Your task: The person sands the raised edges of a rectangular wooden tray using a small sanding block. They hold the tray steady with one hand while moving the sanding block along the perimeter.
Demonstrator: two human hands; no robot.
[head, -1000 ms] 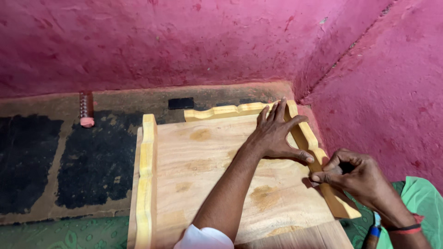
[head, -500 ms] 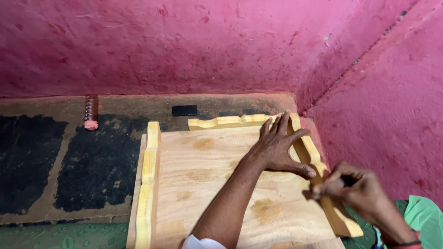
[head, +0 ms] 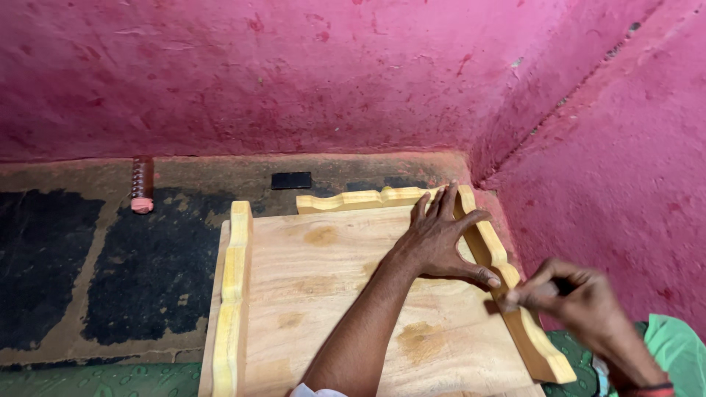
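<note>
A pale wooden board lies flat on the floor with wavy yellow wooden trim strips along its edges. My left hand is spread flat on the board, fingers against the right trim strip near the far corner. My right hand is pinched shut on a small dark object pressed to the right trim strip's top edge; the object is mostly hidden by my fingers and I cannot tell what it is. A second strip runs along the left edge and a third strip along the far edge.
Pink plastered walls meet in a corner just beyond the board. On the dark patchy floor lie a ribbed pinkish cylinder at the far left and a small black rectangular object by the wall. Green patterned cloth lies at the near edge.
My right hand has shifted slightly along the right trim strip, still pinched on the small object. My left hand stays pressed on the board. The camera view has shifted a little.
</note>
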